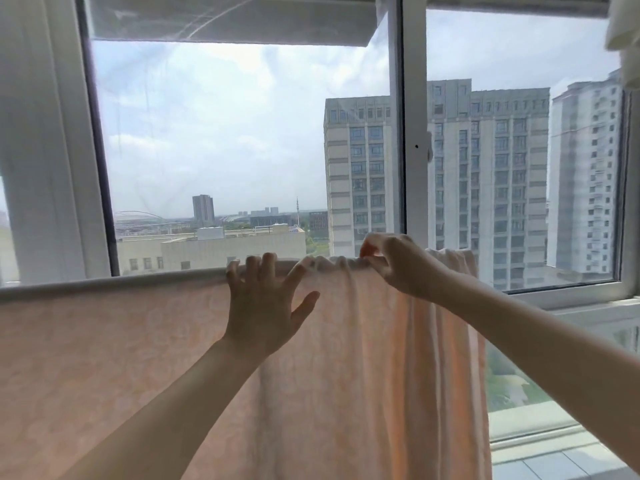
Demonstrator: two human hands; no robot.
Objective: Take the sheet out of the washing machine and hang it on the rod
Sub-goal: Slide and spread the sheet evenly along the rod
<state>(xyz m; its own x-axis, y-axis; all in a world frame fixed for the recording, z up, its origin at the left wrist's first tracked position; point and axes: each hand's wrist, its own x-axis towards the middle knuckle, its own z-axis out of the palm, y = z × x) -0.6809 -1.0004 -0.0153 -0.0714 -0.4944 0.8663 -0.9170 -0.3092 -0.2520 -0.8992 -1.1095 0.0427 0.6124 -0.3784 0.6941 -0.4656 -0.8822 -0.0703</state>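
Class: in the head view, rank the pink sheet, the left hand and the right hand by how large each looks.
1. pink sheet, by far the largest.
2. left hand and right hand: look about alike, so I won't rank them.

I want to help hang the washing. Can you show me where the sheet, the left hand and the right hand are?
sheet (363, 358): head view, on the hanging pink cloth below the rod.
left hand (258, 306): head view, on the back of the hand.
right hand (398, 261): head view, on the back of the hand.

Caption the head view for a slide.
Left hand flattens the peach sheet over the rod while right hand pinches its bunched edge.
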